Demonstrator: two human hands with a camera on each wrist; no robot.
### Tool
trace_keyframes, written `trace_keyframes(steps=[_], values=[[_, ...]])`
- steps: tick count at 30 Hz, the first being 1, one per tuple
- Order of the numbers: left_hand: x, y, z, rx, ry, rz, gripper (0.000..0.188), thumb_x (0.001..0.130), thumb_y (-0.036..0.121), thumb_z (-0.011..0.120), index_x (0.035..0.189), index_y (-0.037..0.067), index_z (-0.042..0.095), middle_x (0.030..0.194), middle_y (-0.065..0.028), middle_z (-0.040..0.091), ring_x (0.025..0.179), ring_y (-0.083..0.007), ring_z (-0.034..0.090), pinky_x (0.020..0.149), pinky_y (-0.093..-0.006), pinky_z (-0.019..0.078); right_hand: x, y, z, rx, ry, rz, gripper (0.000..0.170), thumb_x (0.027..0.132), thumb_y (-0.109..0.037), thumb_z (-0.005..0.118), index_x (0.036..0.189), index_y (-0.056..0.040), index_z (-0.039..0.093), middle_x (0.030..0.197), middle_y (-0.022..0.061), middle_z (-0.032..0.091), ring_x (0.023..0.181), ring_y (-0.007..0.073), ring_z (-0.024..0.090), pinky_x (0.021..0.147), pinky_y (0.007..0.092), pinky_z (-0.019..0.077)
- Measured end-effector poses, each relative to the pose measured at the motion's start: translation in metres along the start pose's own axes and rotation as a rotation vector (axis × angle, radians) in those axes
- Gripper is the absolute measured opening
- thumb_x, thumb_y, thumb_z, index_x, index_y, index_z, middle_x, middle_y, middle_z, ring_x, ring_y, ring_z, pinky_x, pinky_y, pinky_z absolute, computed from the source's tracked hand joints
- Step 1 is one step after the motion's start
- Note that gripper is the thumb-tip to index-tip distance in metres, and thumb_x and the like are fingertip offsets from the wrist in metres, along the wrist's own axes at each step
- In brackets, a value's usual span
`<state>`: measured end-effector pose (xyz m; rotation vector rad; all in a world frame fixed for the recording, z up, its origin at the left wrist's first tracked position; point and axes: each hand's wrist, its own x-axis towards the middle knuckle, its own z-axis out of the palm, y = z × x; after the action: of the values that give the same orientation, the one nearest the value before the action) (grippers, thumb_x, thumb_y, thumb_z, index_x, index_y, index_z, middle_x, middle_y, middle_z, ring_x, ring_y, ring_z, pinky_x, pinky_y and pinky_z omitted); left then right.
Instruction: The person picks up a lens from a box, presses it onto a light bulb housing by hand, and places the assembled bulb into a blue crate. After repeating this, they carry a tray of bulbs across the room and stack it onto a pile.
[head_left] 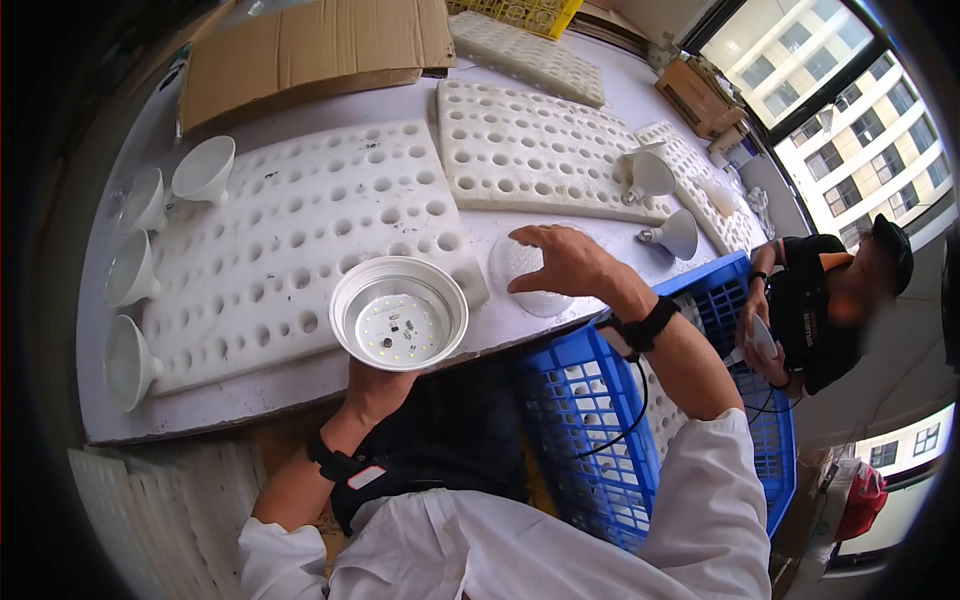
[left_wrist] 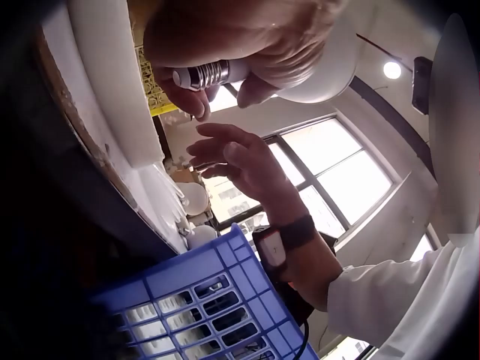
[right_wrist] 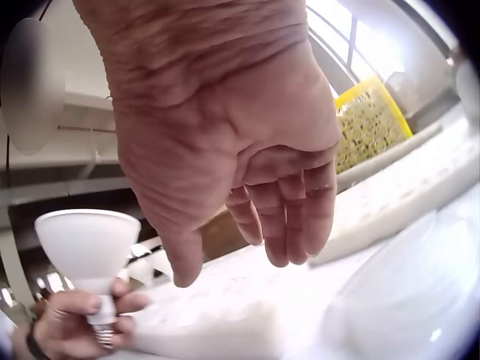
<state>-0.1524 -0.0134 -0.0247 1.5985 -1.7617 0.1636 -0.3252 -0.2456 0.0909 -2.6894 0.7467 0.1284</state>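
My left hand (head_left: 378,392) holds a white reflector-style LED bulb (head_left: 398,345) from below, its wide mouth facing up. Inside the mouth lies a round board (head_left: 410,325) dotted with small yellow LEDs. In the left wrist view, the fingers curl round the bulb near its metal screw base (left_wrist: 204,76). To the right, my right hand (head_left: 572,262) is over clear, patterned round covers (head_left: 543,304) at the table edge, with fingers spread and palm empty. In the right wrist view, one clear cover (right_wrist: 401,289) appears below and beside those fingers.
White foam trays (head_left: 290,240) with rows of holes cover much of the table. Several white bulb housings (head_left: 205,170) stand at the left; two bulbs (head_left: 675,236) lie at the right. A blue crate (head_left: 590,400) is beside my lap. Another person (head_left: 825,310) handles a bulb at the right.
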Motion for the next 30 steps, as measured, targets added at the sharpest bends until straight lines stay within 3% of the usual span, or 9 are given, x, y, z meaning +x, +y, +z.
trace_keyframes(steps=[2,4,7,10,17,20,22,24,30], values=[[0.002,0.002,-0.003,-0.775,-0.065,-0.498,0.032,0.075,0.011,0.068,0.105,0.004,0.063,0.104,-0.0103,0.065,0.101,-0.0267,0.06,0.089,-0.0396,0.0452,0.014,0.025,0.003,-0.098,0.023,-0.016,0.077,0.066,-0.04,0.075,0.126,0.0002,0.049,0.108,0.0232,0.061,0.104,0.0347,0.058,0.091,0.0389,0.0448],[0.003,0.005,-0.003,-0.722,-0.024,-0.45,0.033,0.074,0.013,0.069,0.104,0.004,0.062,0.102,-0.0105,0.065,0.099,-0.0263,0.061,0.087,-0.0379,0.0462,0.023,0.032,0.004,-0.246,-0.089,0.04,0.09,0.061,-0.044,0.077,0.131,0.0014,0.044,0.111,0.0231,0.06,0.109,0.0337,0.055,0.094,0.0376,0.0432],[0.0,0.007,-0.003,-0.651,0.023,-0.39,0.035,0.073,0.016,0.071,0.104,0.003,0.062,0.1,-0.0109,0.066,0.095,-0.0257,0.063,0.083,-0.0354,0.0487,0.034,0.027,0.0,-0.204,-0.258,0.154,0.094,0.061,-0.044,0.077,0.136,-0.0012,0.038,0.124,0.0229,0.051,0.116,0.0323,0.05,0.098,0.0352,0.0397],[-0.003,0.006,-0.004,-0.653,0.043,-0.396,0.035,0.073,0.016,0.071,0.105,0.004,0.061,0.101,-0.0111,0.066,0.095,-0.025,0.063,0.083,-0.0349,0.0487,0.039,0.025,0.0,-0.198,-0.334,0.179,0.096,0.061,-0.044,0.076,0.137,-0.0019,0.037,0.121,0.0222,0.053,0.115,0.0327,0.05,0.097,0.0352,0.0401],[0.001,0.003,-0.01,-0.684,0.046,-0.392,0.033,0.074,0.018,0.07,0.103,0.004,0.062,0.098,-0.0112,0.067,0.093,-0.0245,0.064,0.081,-0.034,0.0497,0.041,0.025,-0.002,-0.288,-0.311,0.132,0.091,0.064,-0.04,0.075,0.139,-0.0062,0.036,0.122,0.0217,0.052,0.111,0.0336,0.052,0.096,0.0366,0.0413],[0.002,0.003,-0.011,-0.784,-0.008,-0.476,0.037,0.072,0.015,0.072,0.105,0.004,0.062,0.102,-0.0107,0.065,0.096,-0.0246,0.063,0.085,-0.0344,0.0481,0.035,0.036,-0.017,0.19,-0.137,0.191,0.086,0.066,-0.035,0.075,0.138,-0.0076,0.037,0.125,0.0222,0.051,0.116,0.0363,0.049,0.1,0.04,0.039],[0.009,0.003,-0.011,-0.819,-0.072,-0.494,0.042,0.07,0.013,0.073,0.109,0.004,0.061,0.107,-0.0101,0.064,0.099,-0.025,0.061,0.088,-0.035,0.0462,0.032,0.039,-0.014,0.019,-0.113,0.163,0.088,0.065,-0.039,0.075,0.137,-0.0068,0.038,0.125,0.0226,0.051,0.117,0.0362,0.049,0.1,0.0389,0.0392],[0.016,0.009,-0.011,-0.876,-0.107,-0.522,0.036,0.073,0.012,0.071,0.106,0.002,0.06,0.099,-0.0125,0.067,0.093,-0.0206,0.064,0.081,-0.032,0.0498,0.021,0.042,-0.008,-0.188,-0.115,0.198,0.088,0.064,-0.046,0.074,0.135,-0.0051,0.042,0.125,0.0227,0.051,0.117,0.0355,0.05,0.1,0.0377,0.0393],[0.012,0.016,-0.01,-0.925,-0.066,-0.603,0.042,0.072,0.012,0.073,0.109,-0.002,0.057,0.1,-0.0132,0.067,0.094,-0.019,0.064,0.082,-0.0306,0.0495,0.043,0.034,-0.03,-0.208,-0.254,0.42,0.089,0.067,-0.058,0.069,0.135,-0.0064,0.043,0.135,0.0176,0.046,0.125,0.0307,0.044,0.102,0.0384,0.0372]])
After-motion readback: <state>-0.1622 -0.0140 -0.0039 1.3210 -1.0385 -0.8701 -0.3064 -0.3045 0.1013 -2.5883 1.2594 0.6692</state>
